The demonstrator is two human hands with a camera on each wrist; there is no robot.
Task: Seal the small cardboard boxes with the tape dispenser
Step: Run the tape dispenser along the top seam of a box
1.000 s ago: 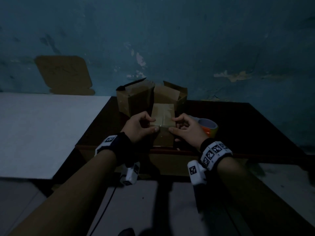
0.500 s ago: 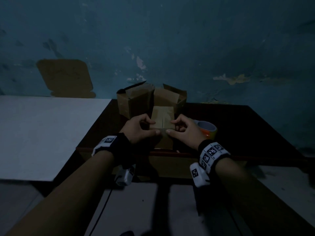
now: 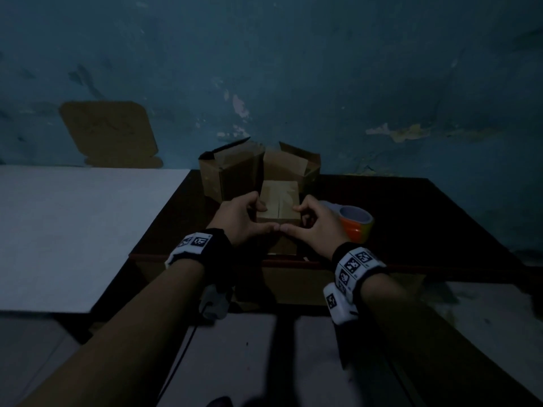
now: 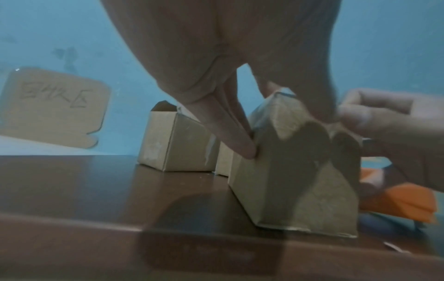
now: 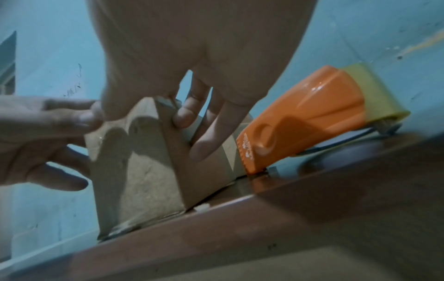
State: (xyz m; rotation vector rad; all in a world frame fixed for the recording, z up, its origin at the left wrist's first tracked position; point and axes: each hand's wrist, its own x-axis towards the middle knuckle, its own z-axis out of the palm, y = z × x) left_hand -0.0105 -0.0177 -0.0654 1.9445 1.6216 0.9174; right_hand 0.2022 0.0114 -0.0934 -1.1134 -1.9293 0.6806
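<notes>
Both hands grip the box [image 3: 278, 205] on the table [image 3: 411, 230]: left hand [image 3: 239, 220] on its left, right hand [image 3: 318, 227] on its right. The dispenser [image 3: 354, 223] sits just right of the right hand.

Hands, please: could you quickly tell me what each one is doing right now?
Left hand: fingers curled round the small cardboard box, gripping its left side.
Right hand: gripping the same box's right side.
</notes>
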